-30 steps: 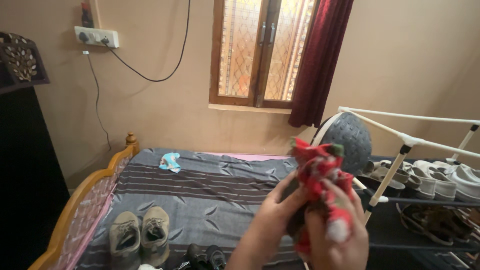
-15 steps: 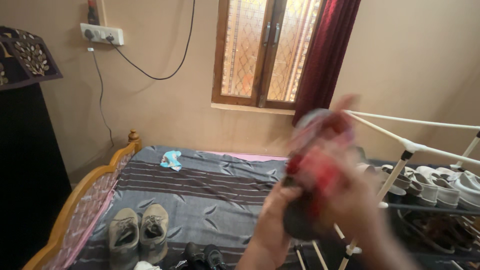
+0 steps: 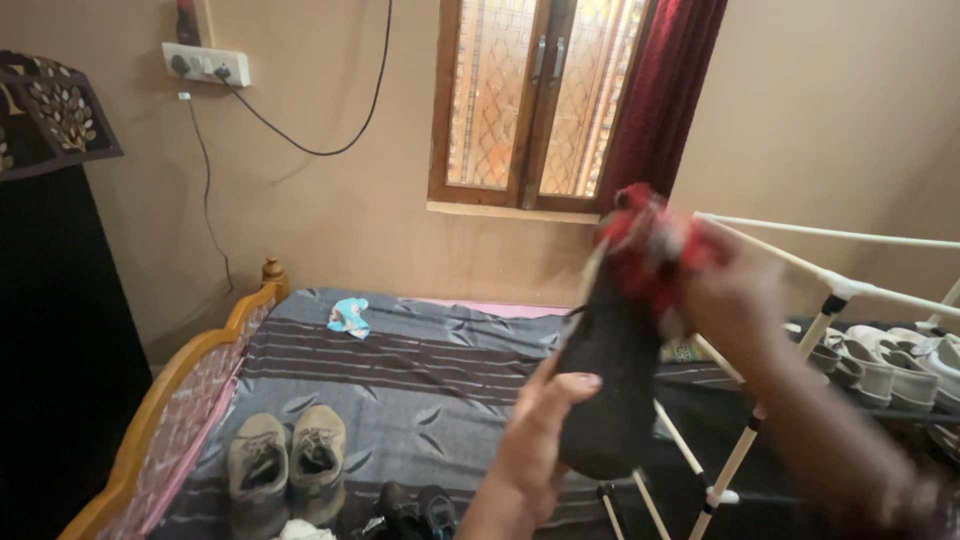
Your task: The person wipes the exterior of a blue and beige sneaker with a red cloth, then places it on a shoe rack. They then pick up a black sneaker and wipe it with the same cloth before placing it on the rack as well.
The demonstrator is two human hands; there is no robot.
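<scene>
Sock (image 3: pixel 612 385), dark grey with a red top, hung above the striped bed (image 3: pixel 420 370), beside the white rack (image 3: pixel 830 290). Left hand (image 3: pixel 545 435) pinched its lower end; right hand (image 3: pixel 735 300), blurred, gripped the red top.

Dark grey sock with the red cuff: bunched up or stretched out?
Stretched out. The dark grey sock with the red cuff hangs lengthwise between the left hand and the blurred right hand.

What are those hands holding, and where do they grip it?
A dark sock with a red top. The left hand holds its dark lower part; the blurred right hand grips the red upper end.
</scene>
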